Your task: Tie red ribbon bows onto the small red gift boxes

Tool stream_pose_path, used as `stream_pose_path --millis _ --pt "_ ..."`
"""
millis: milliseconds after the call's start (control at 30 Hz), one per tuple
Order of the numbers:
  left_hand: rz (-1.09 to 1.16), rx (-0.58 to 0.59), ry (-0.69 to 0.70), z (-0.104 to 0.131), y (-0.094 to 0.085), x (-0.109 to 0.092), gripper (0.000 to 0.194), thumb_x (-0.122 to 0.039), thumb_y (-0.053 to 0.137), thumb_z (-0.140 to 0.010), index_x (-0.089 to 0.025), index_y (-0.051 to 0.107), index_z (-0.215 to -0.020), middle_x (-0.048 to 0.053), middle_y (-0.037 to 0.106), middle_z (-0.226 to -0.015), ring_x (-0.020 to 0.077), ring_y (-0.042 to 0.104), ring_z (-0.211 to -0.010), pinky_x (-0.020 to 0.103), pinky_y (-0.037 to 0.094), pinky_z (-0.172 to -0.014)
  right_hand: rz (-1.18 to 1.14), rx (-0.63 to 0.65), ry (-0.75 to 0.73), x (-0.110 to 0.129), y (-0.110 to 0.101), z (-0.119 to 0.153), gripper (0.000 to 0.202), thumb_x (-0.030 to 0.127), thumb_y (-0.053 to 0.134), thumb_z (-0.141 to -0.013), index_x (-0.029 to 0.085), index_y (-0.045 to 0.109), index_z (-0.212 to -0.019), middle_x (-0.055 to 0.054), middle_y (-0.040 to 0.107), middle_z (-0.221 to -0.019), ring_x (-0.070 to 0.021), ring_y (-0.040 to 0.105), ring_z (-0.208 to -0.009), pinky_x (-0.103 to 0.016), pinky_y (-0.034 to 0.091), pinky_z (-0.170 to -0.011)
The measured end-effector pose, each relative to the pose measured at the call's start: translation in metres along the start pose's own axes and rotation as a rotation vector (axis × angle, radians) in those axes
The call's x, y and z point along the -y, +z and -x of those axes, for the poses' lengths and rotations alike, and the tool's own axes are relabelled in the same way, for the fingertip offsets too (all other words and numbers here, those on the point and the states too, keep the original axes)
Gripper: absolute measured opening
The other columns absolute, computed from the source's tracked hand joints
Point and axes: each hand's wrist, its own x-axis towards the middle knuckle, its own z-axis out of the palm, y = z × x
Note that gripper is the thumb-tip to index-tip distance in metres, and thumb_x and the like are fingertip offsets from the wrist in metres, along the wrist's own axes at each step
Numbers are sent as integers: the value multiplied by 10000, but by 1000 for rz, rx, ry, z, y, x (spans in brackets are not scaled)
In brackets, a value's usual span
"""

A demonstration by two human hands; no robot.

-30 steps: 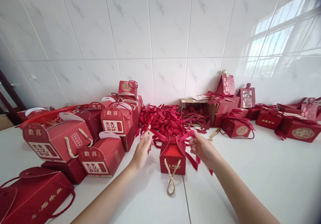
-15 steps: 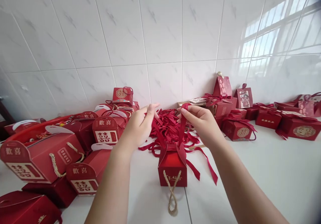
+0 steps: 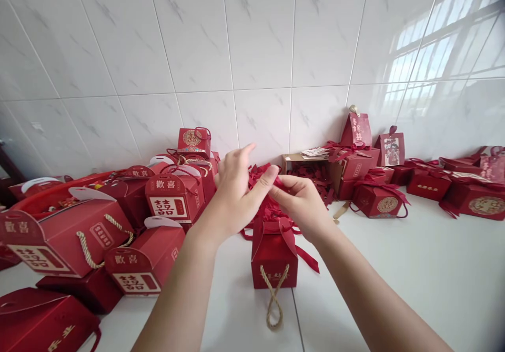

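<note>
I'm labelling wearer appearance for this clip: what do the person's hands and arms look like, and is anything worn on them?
Both forearms are bare up to the frame edge, with no sleeves in view. The left hand and right hand carry no gloves, rings, watch or bracelet that I can see. The fingers are slender, with short nails; whether they are polished is too small to tell.

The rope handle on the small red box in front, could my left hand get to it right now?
Probably yes. The rope handle hangs free down the small red box, with bare white counter around it. The left hand is busy pinching ribbon above with the right hand.
</note>
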Motion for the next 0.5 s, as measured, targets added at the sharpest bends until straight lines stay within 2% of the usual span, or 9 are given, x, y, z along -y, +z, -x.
stream_pose_path --millis 67,133,200,267,300,367,433,500 --pt "-33 64 -67 1 -9 5 686 -629 428 -853 -237 350 -1411 117 381 -1433 302 241 -1378 511 244 -1108 -71 -36 17 2 -5 -2 257 419 684 -768 172 644 -709 78 326 -519 -57 244 -484 -230 242 -473" --pt "-61 195 -102 2 -17 7 645 -635 498 -809 -255 474 -1330 110 469 -1367 330 345 -1321 501 323 -1054 -102 -39 21 4 -9 -2 209 393 698 -765 186 692 -793 80 334 -519 -56 247 -481 -227 250 -476" --pt "-16 381 -104 2 -20 6 516 -592 547 -794 -252 613 -1176 93 603 -1202 315 530 -1135 435 440 -922 -111 -20 25 5 -10 -2 191 371 699 -770 187 712 -819 73 365 -534 -56 268 -489 -226 260 -482" --pt "110 496 -84 1 -17 4 364 -512 554 -819 -232 687 -1009 51 683 -963 246 622 -883 342 482 -755 -120 6 28 6 -9 -1 190 367 694 -777 183 715 -821 62 402 -560 -59 297 -502 -225 264 -484" --pt "181 505 -72 1 -14 4 308 -473 552 -831 -223 701 -931 25 687 -852 210 619 -780 305 469 -691 -123 18 30 5 -9 -1 200 375 686 -784 179 710 -814 58 411 -567 -59 305 -504 -225 259 -481" --pt "283 447 -76 -1 -8 4 270 -431 558 -835 -205 696 -782 -15 634 -665 151 557 -614 259 411 -580 -135 27 31 5 -9 -1 235 407 660 -806 174 687 -786 62 391 -558 -54 292 -490 -221 231 -461" --pt "321 364 -102 -2 -5 6 316 -429 572 -827 -184 647 -642 -39 535 -534 110 453 -494 244 327 -492 -168 20 24 4 -12 -2 284 437 635 -823 171 642 -722 73 349 -534 -46 261 -461 -220 199 -440" --pt "336 311 -123 -3 -5 7 364 -433 577 -826 -170 603 -576 -45 485 -490 95 403 -455 241 287 -460 -199 -8 6 4 -16 -3 292 442 634 -823 173 622 -712 72 382 -544 -37 274 -436 -218 203 -426"
